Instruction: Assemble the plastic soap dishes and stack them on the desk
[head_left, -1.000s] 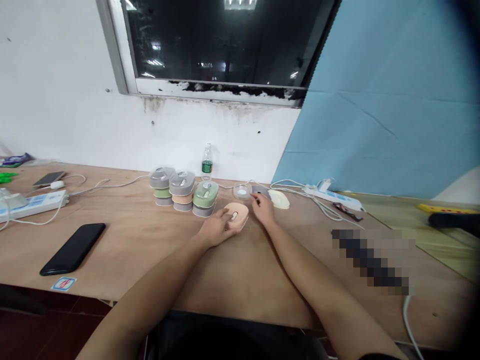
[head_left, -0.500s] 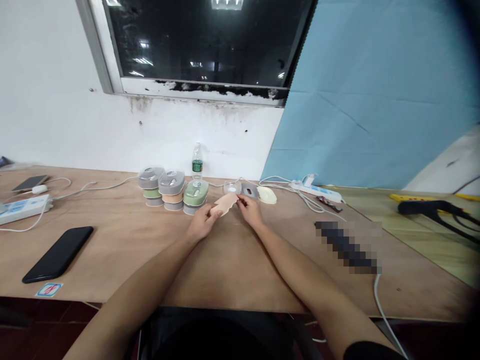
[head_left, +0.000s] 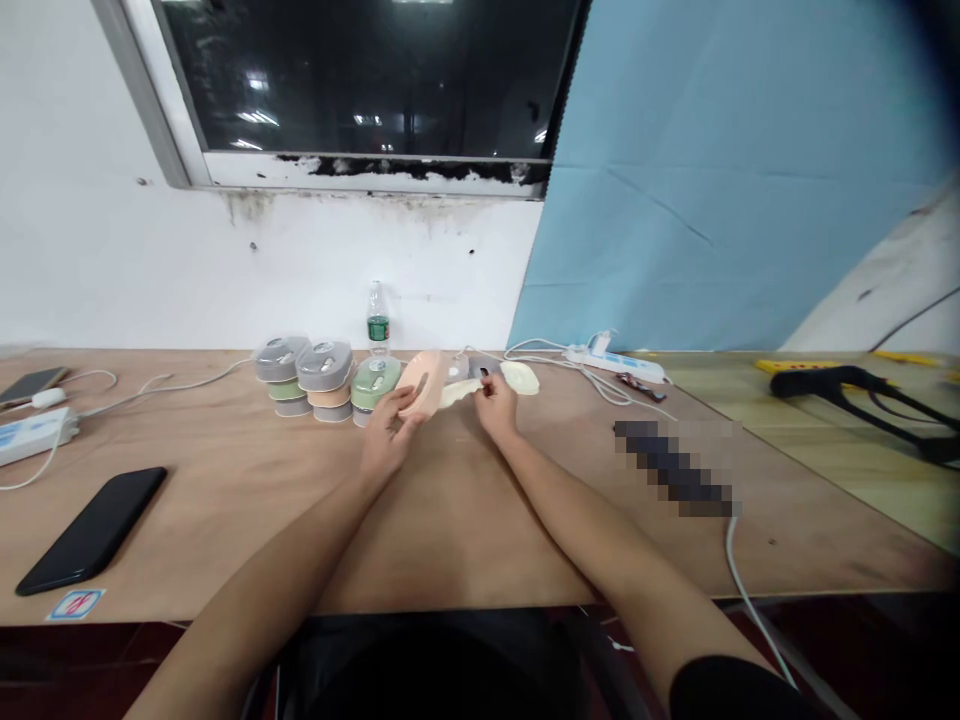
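My left hand [head_left: 389, 430] is closed on the edge of a peach oval lid [head_left: 421, 378] with a slot in it, tilted up above the table. My right hand [head_left: 496, 404] pinches the end of a thin cream strip [head_left: 459, 391], which reaches across to the lid's right side. Whether strip and lid are joined I cannot tell. Just behind my right hand lie a clear oval piece [head_left: 457, 371], a grey oval lid [head_left: 485, 366] with a slot, partly hidden, and a cream oval piece [head_left: 520, 378].
Left of my hands stand stacked small lidded boxes in grey [head_left: 325, 366], peach and green [head_left: 376, 377]. A water bottle [head_left: 378, 325] is behind them. A black phone [head_left: 94, 530] lies at left, power strips [head_left: 619, 364] and cables at both sides, a pixelated dark object [head_left: 675, 468] at right.
The peach lid has turned upright toward the left in my left hand, showing its slot. My right hand has drawn the cream strip out to the right. The view has shifted slightly.
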